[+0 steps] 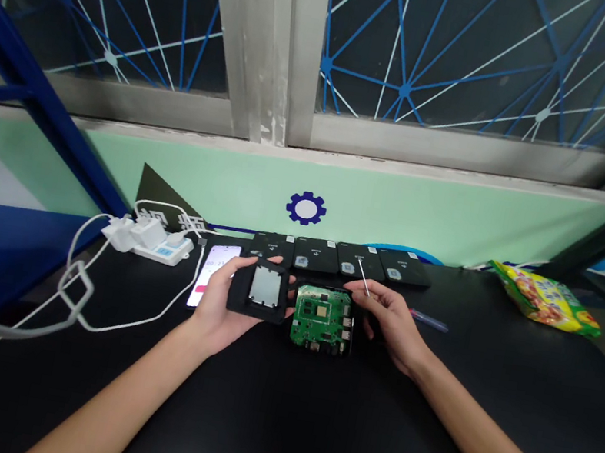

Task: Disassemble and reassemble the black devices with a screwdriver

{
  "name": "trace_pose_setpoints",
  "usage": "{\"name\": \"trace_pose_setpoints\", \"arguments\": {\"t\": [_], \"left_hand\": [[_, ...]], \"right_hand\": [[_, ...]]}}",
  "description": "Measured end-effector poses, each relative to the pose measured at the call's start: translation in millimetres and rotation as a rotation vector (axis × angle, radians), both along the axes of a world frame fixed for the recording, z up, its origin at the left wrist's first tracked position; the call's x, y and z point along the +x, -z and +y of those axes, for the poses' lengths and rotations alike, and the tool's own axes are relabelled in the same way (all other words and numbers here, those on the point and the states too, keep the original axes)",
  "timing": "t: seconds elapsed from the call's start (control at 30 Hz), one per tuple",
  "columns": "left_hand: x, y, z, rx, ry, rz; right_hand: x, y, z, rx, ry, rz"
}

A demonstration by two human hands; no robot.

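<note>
My left hand point(218, 305) is closed round a black plastic cover point(239, 295) that has a silver metal plate point(266, 285) on its upward face. Just right of the cover, a green circuit board point(311, 329) sits in a dark shallow case on the table. My right hand point(388, 320) is at the board's upper right corner, its fingertips pinched round a thin metal rod point(364, 277) that points up and left. Whether those fingers touch the case I cannot tell. Behind the right hand lies a slim tool or pen with a purple, see-through body point(429, 321).
Several flat black boxes point(316, 255) stand in a row along the back wall. A lit phone point(206, 272) lies beside my left hand. White cables and a power strip point(164, 247) occupy the left. A yellow-green snack bag point(547, 299) rests at the back right of the black table point(244, 427).
</note>
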State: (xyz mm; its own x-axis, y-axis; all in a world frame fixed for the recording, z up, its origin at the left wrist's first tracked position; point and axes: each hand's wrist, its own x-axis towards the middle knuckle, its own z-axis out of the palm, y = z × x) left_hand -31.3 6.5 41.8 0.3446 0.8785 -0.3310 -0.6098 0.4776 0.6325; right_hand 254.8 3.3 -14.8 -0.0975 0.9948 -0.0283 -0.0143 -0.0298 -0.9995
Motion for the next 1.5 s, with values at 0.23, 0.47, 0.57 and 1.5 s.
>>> {"name": "trace_pose_setpoints", "arguments": {"t": [0.23,0.47,0.57,1.5], "left_hand": [[-2,2.6,1,0.011,0.019,-0.024],[-2,1.9,1,0.018,0.019,-0.034],[-2,1.5,1,0.015,0.017,-0.032],[3,-2.1,-4,0.084,-0.035,0.092]], "right_hand": [[0,0.1,0,-0.011,0.0,0.013],[0,-0.8,0,-0.015,0.005,0.023],[0,0.3,0,-0.019,0.013,0.041],[-5,24.9,4,0.224,0.115,-0.389]]}}
